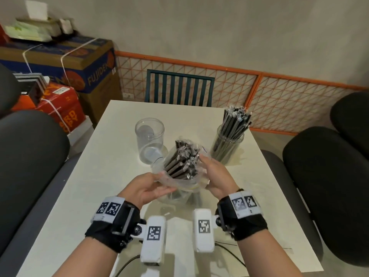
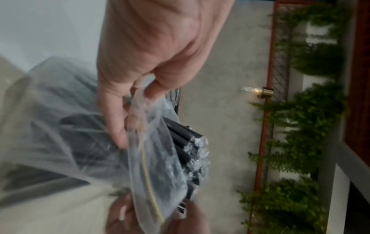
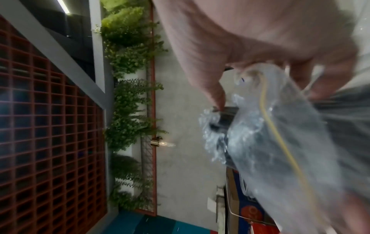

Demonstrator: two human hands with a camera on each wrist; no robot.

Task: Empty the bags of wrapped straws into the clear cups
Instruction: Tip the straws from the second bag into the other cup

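A clear zip bag (image 1: 180,182) of black wrapped straws (image 1: 183,158) is held upright over the middle of the white table (image 1: 99,186), mouth open, straw tops sticking out. My left hand (image 1: 157,186) pinches the bag's (image 2: 160,150) left rim between thumb and fingers. My right hand (image 1: 209,170) grips the bag's (image 3: 280,142) right side, its thumb on the straw tops (image 3: 226,117). Behind the bag stands an empty clear cup (image 1: 149,140). To the right, a second clear cup (image 1: 227,146) is packed with straws (image 1: 236,122).
A dark slatted chair (image 1: 179,86) stands at the table's far edge. Black padded seats flank the table on the left (image 1: 30,156) and right (image 1: 323,176). Cardboard boxes (image 1: 79,62) are stacked at the back left. A black cable (image 1: 127,264) lies by the near edge.
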